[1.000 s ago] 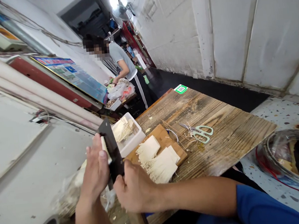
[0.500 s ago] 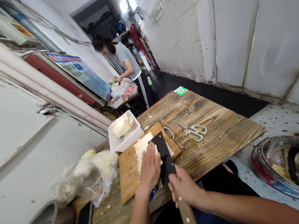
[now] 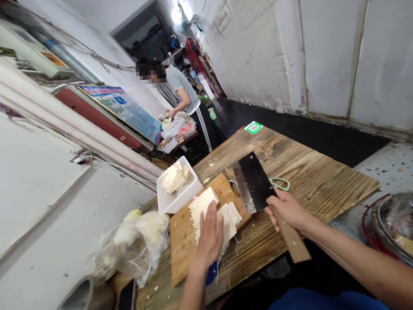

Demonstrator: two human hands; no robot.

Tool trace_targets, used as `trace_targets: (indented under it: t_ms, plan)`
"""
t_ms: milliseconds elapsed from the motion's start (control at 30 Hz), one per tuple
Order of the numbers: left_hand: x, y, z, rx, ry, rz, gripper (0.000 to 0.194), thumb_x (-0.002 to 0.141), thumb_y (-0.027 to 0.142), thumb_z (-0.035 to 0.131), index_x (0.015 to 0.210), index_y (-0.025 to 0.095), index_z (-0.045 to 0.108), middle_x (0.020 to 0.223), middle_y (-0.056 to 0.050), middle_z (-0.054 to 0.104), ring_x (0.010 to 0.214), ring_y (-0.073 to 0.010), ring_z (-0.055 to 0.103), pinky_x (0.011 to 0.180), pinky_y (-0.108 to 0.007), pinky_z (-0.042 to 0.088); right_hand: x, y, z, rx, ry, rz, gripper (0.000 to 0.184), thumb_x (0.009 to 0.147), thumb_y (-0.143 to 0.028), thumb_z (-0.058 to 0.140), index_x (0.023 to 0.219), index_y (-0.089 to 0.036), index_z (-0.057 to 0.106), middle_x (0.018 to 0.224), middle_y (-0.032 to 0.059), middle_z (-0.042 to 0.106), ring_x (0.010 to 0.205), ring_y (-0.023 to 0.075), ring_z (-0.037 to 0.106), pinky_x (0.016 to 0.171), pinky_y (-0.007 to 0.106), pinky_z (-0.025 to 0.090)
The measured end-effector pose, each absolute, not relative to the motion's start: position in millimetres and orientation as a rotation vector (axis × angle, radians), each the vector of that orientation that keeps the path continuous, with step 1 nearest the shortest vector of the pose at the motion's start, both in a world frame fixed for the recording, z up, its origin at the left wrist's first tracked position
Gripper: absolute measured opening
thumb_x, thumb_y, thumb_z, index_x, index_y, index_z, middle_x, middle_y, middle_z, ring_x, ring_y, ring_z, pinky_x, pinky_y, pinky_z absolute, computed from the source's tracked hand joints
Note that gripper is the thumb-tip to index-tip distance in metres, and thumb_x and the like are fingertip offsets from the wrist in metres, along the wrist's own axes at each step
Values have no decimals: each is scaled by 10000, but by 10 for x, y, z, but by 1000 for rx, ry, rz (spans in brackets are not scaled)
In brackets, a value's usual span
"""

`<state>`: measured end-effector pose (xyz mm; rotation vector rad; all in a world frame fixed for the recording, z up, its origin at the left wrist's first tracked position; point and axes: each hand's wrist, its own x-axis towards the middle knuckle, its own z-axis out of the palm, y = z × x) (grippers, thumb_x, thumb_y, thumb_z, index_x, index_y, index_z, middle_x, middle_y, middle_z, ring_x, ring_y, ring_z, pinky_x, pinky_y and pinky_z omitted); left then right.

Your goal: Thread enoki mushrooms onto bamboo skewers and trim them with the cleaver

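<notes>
left hand is laid flat with fingers stretched out on the pale stringy slabs on the cutting board, not gripping anything as far as i can tell, probably just keeping them from sliding. right hand is wrapped round the wooden handle of the cleaver, blade off to the side of the slabs, likely so the edge stays clear of those fingers. white tub sits just past the board, handy for reaching i guess.

One cleaver, one board, one phone and one pot are showing; the partly hidden stacks are seemingly numbering two.
</notes>
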<state>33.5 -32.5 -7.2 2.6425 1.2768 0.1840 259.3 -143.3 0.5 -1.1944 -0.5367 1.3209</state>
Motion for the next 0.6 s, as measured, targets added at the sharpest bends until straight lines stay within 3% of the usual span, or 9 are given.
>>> trace_targets:
  t_ms: [133,267,367,500,600]
  plan:
    - [273,131,111,2671,1403,160,688,923,548,227,1473,141,157,1547,-117,199,1424,-206,169,1168,-406,141,2473,-1057,-32,-1154,-555,1400,59,712,-162,414,704,-211,384,456,-83,469,317,83,431,286,195,400]
    - [371,605,38,2740,1312,-114,886,823,666,362,1472,117,112,1548,-162,167,1423,-258,165,1152,-406,166,2401,-766,-83,-1146,-548,1438,74,719,-141,412,712,-211,389,446,-86,465,307,86,435,293,197,401]
    - [415,793,-92,2777,1263,-270,925,812,667,361,1465,68,98,1540,-204,161,1425,-285,150,1148,-433,134,2412,-659,-87,-1158,-533,1447,85,730,-133,411,717,-212,384,438,-91,454,299,83,432,300,191,397]
    - [355,915,-183,2794,1242,-290,999,740,645,492,1459,67,107,1531,-226,178,1416,-333,164,1137,-505,77,2438,-591,-68,-1165,-542,1482,100,734,-112,404,715,-209,389,444,-85,464,298,90,439,291,192,385]
    - [312,1005,-157,2763,1187,-146,1002,674,617,587,1432,81,210,1477,-236,313,1362,-362,296,1114,-506,182,2460,-537,-74,-1177,-541,1492,100,736,-111,408,716,-208,395,448,-83,467,298,91,439,293,195,387]
